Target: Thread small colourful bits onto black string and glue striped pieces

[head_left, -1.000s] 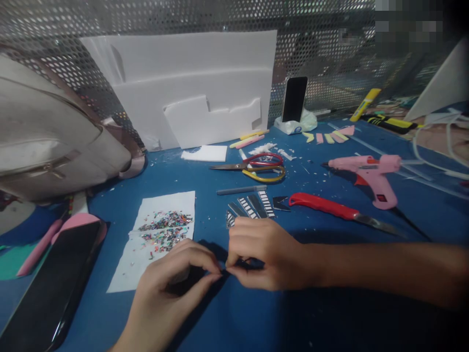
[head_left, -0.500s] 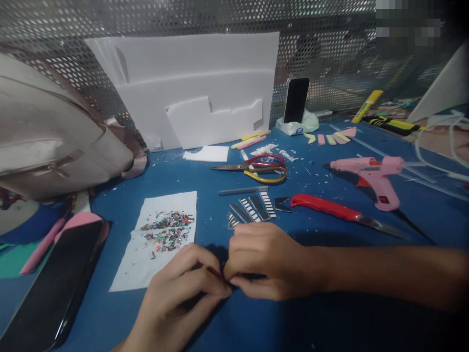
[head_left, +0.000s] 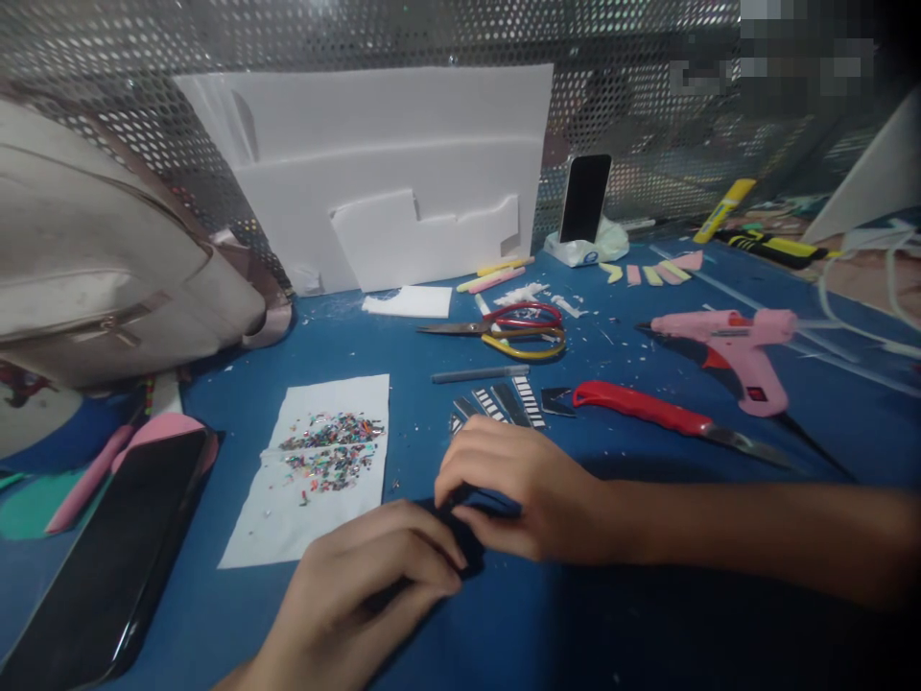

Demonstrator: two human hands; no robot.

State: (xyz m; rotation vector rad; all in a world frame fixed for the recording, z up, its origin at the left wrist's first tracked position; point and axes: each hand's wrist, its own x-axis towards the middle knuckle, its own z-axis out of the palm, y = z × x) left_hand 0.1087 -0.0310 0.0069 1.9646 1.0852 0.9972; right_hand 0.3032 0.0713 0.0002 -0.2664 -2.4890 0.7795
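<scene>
My left hand rests low on the blue table, thumb and fingertips pressed together. Whatever they pinch, if anything, is hidden. Just above and to its right, my right hand is curled with thumb and forefinger close together at a small dark bit I cannot make out. The two hands are slightly apart. Behind my right hand lie several black and striped strips, partly covered by its knuckles. To the left, a white paper sheet bears a scatter of tiny multicoloured bits.
Scissors, a clear stick, a red-handled knife and a pink glue gun lie beyond my hands. On the left are a dark phone and a bag. A white board and an upright phone stand behind.
My hands have come apart. The right hand has lifted up and away from the left, its thumb and forefinger gap now showing, and it covers more of the strips.
</scene>
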